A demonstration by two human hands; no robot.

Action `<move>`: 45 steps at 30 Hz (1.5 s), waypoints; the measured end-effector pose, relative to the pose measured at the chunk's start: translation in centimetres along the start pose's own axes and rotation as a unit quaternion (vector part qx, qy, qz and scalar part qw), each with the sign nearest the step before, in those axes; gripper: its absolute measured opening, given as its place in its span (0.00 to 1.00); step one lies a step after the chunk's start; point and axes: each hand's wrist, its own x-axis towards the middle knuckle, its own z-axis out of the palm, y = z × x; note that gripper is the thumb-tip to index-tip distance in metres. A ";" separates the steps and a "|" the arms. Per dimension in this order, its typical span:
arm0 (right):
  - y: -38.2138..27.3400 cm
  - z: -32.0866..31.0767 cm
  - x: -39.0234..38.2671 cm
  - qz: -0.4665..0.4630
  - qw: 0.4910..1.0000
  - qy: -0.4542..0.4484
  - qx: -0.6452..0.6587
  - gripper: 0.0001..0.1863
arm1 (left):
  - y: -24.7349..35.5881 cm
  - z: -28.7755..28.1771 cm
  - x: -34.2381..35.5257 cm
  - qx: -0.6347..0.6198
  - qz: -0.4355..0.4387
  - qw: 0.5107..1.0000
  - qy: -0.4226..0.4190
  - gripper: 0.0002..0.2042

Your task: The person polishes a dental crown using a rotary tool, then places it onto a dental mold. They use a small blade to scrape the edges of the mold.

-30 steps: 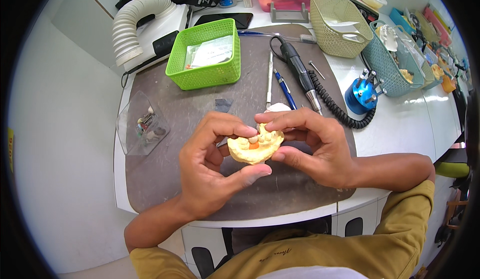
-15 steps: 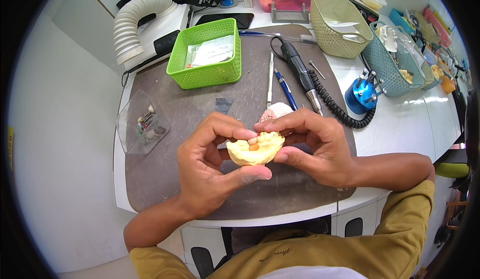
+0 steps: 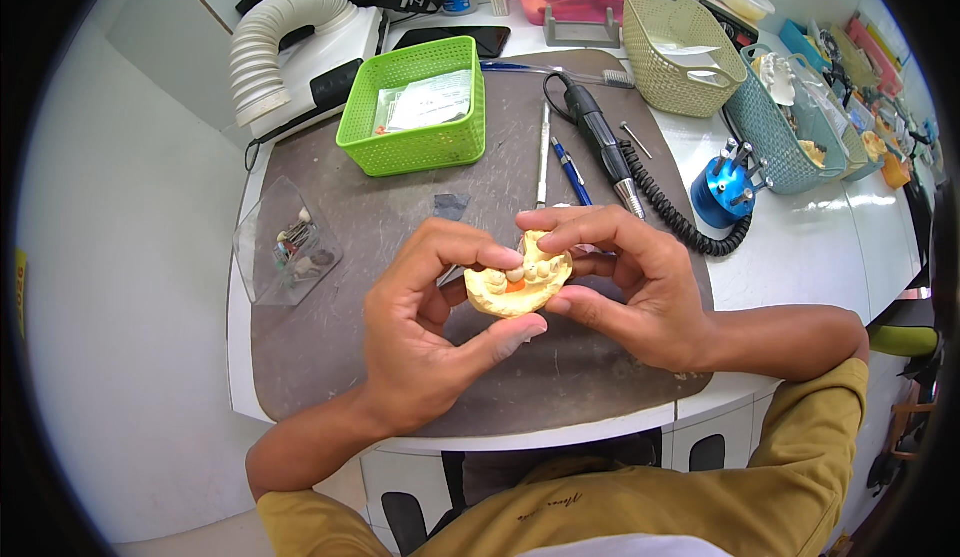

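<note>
— What sort of place is this?
— A dental lab bench. A yellow plaster cast of teeth point(image 3: 518, 282) sits at the centre, a corded handpiece point(image 3: 600, 142) lies above it, and a ribbed suction hose point(image 3: 275, 42) curls at upper left.
— Anything else?
— A blue bur stand point(image 3: 727, 192) at right and a clear box of burs point(image 3: 290, 245) at left.

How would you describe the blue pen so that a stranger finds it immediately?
On the grey-brown work mat, look right of the green plastic basket. The blue pen lies between a thin silver metal tool and a black rotary handpiece; only it is blue.
</note>
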 end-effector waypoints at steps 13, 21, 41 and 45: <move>0.0 0.1 0.1 0.008 1.000 0.008 0.026 0.20 | -0.3 0.0 -0.1 -0.023 0.001 1.000 0.006 0.22; -0.2 0.1 0.1 0.009 1.000 0.003 0.024 0.21 | -0.2 0.1 -0.2 -0.042 0.006 0.999 0.013 0.23; -0.2 -0.3 0.3 0.021 0.999 0.038 -0.007 0.18 | 0.1 -0.2 0.5 -0.146 -0.111 0.981 0.061 0.22; -2.1 -1.8 2.6 -0.071 0.987 0.095 -0.105 0.18 | -0.5 -1.5 1.7 -0.162 -0.113 0.972 0.127 0.21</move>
